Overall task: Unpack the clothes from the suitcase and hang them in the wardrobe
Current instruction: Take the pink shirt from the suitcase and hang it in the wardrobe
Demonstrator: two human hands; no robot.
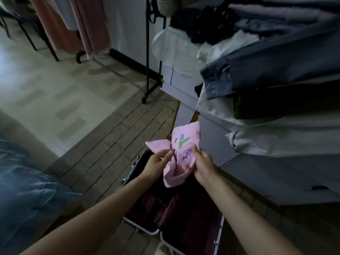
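Note:
A small pink garment (182,144) with a blue, green and purple print is held up over the open suitcase (176,218) on the floor. My left hand (158,163) pinches its left side with curled fingers. My right hand (202,165) grips its right edge and lower bunch. The suitcase lies open below my forearms, its dark halves holding maroon and dark clothes. A black clothes rail (147,52) with hanging pink and white garments stands at the back.
A bed or table (276,172) at the right is piled with clothes: denim jeans (266,70), white shirts, dark items. A blue fabric mass (27,190) lies at the left. Brick-pattern flooring surrounds the suitcase; pale tiles lie beyond.

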